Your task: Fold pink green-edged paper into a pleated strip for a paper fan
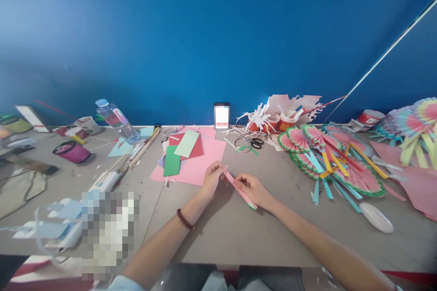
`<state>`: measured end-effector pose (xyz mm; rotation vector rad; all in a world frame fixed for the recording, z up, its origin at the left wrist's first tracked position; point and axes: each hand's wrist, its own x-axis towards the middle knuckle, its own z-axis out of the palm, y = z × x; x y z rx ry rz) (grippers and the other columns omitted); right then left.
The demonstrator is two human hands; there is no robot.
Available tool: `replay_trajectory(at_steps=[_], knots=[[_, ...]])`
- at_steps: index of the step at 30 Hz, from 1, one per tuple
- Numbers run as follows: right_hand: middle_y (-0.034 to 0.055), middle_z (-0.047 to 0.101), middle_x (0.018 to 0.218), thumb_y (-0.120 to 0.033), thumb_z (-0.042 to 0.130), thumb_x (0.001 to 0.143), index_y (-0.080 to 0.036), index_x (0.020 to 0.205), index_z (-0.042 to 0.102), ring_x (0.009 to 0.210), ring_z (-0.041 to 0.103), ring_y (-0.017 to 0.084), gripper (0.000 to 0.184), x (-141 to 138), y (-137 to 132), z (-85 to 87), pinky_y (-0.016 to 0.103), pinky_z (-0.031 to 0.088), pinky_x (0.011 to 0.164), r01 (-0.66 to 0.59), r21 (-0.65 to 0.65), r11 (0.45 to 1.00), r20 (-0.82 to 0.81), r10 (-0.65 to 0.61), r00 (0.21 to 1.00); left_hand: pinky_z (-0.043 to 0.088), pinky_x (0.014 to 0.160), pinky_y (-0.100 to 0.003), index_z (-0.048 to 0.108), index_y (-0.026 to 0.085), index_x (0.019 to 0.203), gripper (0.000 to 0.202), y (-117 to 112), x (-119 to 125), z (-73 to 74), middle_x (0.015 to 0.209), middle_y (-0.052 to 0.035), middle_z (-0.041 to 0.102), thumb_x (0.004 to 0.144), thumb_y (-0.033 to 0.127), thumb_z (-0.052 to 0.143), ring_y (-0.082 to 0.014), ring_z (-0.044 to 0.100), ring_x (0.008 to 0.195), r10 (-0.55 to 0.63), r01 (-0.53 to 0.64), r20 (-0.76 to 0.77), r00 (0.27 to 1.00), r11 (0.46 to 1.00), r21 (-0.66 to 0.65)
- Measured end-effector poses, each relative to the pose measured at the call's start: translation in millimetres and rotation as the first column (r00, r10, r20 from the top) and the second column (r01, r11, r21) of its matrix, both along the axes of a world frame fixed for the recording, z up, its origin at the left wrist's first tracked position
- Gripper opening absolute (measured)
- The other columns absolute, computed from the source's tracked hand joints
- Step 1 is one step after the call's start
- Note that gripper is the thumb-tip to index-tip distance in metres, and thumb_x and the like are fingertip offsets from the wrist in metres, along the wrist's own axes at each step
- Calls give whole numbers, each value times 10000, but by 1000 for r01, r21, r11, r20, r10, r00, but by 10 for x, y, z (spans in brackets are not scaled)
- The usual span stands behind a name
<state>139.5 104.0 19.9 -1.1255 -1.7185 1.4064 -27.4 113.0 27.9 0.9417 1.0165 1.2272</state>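
Note:
A narrow folded pink paper strip [241, 191] with a green edge is held above the grey table [218, 232], between both hands. My left hand [212, 178] pinches its far end, fingers closed, a dark bead bracelet on the wrist. My right hand [251, 188] grips the strip's middle with fingers curled. Just beyond the hands lies a stack of pink, red and green paper sheets [191, 157].
Finished pink-and-green paper fans [327, 159] with coloured sticks lie at the right. Scissors [256, 142], paper cups [276, 122] and scraps sit at the back. A water bottle [118, 120], sticks, a glue gun [107, 182] and a purple tape roll [71, 151] are on the left.

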Motion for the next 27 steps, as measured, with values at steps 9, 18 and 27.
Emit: replay_trajectory(at_steps=[9,18,27], knots=[[-4,647,700,-536,690,707,-161,855,649,595,603,110,405,72,30,78,238,478,575,-59,-356,933,-158,2,987,426,455,-191,523,169,610,443,66,-66,35,511,63,503,630,549,749,-63,483,434,89,-89,-11,996,996,-11],[42,714,754,-501,769,629,-146,844,662,663,678,148,429,69,32,78,297,529,687,-86,-427,900,-218,-11,976,456,493,-198,564,158,612,422,144,-132,-9,558,40,545,605,525,771,-69,527,465,174,-173,13,985,985,-16],[4,655,673,-560,760,612,-154,848,625,542,621,115,489,56,75,31,248,487,530,33,-368,929,-157,-97,983,453,509,-190,591,150,602,424,178,-190,-18,542,37,531,592,532,774,-68,514,494,220,-220,20,975,975,-16]])
